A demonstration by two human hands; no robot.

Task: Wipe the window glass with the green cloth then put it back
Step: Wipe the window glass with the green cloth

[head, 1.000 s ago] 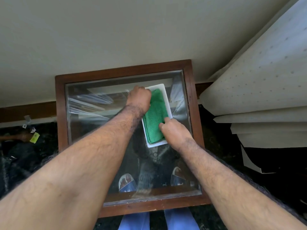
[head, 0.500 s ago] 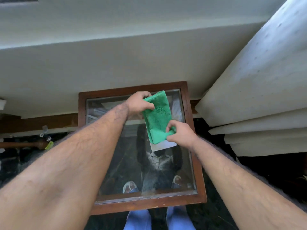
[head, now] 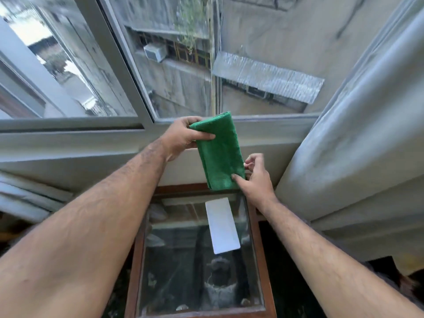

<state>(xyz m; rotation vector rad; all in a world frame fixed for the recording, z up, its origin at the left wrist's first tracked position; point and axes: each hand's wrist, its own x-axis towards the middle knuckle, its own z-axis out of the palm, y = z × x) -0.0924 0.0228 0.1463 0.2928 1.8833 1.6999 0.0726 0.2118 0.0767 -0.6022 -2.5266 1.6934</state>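
While the folded green cloth [head: 220,154] is held up in the air in front of the wall under the window, it is gripped at both ends. Its upper end is clasped by the left hand [head: 183,138], the thumb being laid across the near face of the cloth and the fingers wrapped behind it. Its lower right corner is pinched by the right hand [head: 257,180], with the thumb pressed on the near face; the other fingers [head: 252,159] are curled at the right edge of the cloth, and how firmly they are closed cannot be told. The cloth is hung roughly upright between the two hands, slightly tilted, and is touched by nothing else.

Below the right hand, and well apart from it, a white tray [head: 222,228] is seen lying bare on a glass-topped table [head: 261,260] with a brown wooden frame. Above and beyond the left hand, the window glass [head: 183,72] is seen in its pale grey frame [head: 128,65], with buildings visible through it. To the right of the right hand, a pale curtain [head: 358,138] is hung beside the window. Both forearms are bare.
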